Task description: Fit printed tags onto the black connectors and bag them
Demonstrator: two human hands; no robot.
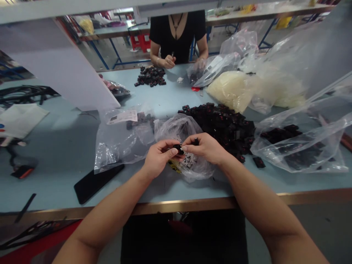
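In the middle of the head view, my left hand [158, 157] is closed around a small black plastic part [178, 149], pinching it between thumb and fingers. My right hand [205, 148] is also closed, its fingertips touching the same part from the right. A short dark stick-like tool [196, 141] pokes up between the right fingers; most of it is hidden. Whether the fingertips also pinch a tiny white piece, I cannot tell. Beneath both hands lies an open clear plastic bag [202, 171] with many tiny white pieces [188, 160] in it.
A large heap of black parts [222, 124] lies behind my right hand. Clear bags [115, 146] [324, 161] flank the work spot. A black phone-like slab [96, 185] lies front left. Across the table, a co-worker [177, 40] sits behind a smaller black heap [151, 76].
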